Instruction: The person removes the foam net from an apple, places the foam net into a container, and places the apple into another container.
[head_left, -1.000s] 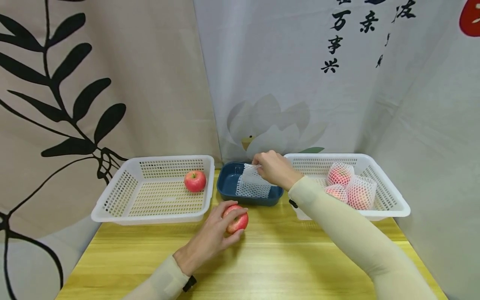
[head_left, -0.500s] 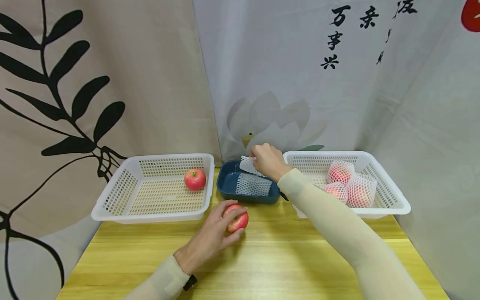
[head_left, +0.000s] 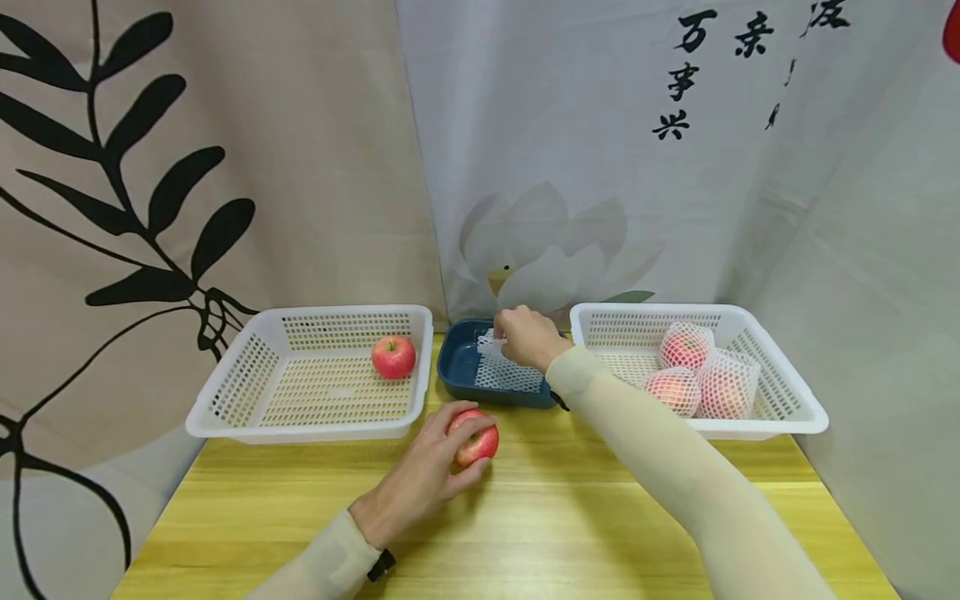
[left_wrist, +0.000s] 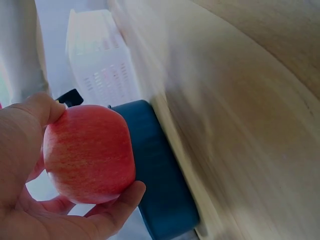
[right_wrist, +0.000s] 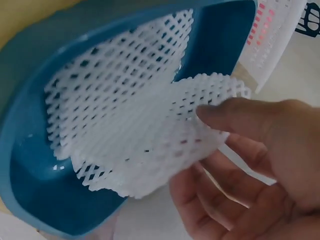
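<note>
My left hand (head_left: pixel 416 479) grips a bare red apple (head_left: pixel 478 439) over the front middle of the table, fingers and thumb around its sides. In the left wrist view the apple (left_wrist: pixel 90 155) sits between thumb and fingertips. My right hand (head_left: pixel 531 337) is over the blue plastic tray (head_left: pixel 456 367). The right wrist view shows its thumb and fingers pinching the edge of a white foam fruit net (right_wrist: pixel 195 145). Another part of white netting (right_wrist: pixel 120 75) lies behind it in the tray; the two overlap.
A white plastic basket (head_left: pixel 307 433) on the left holds one bare apple (head_left: pixel 393 357). On the right, another white basket (head_left: pixel 806 417) holds several netted apples (head_left: pixel 726 385). Fabric curtains (head_left: pixel 315 167) hang right behind the wooden table (head_left: pixel 570 517).
The right hand drew a foam net toward the tray's back, apart from netting lying there, then brought it forward and lower over that netting. The left hand stays still with the apple.
</note>
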